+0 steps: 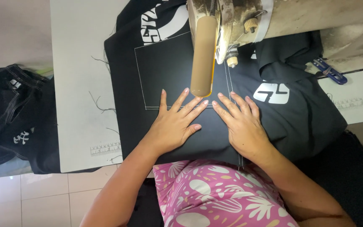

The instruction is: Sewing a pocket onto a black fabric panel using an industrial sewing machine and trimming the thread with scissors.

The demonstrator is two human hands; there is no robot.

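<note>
Basically both hands, left hand (pixel 174 126) & right hand (pixel 241 124), flat, unclenched on black fabric (pixel 169 67), white table (pixel 78 63), tiled floor (pixel 47 189).

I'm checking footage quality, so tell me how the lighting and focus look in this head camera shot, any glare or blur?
Head view: soft, even light; both hands, left hand and right hand, are sharp on the black fabric, whose white stitching reads clearly. The sewing machine head, close to the lens, looks slightly soft and bright. The table shows no harsh glare, only faint shadows.

Head view, steeply down, close
</note>
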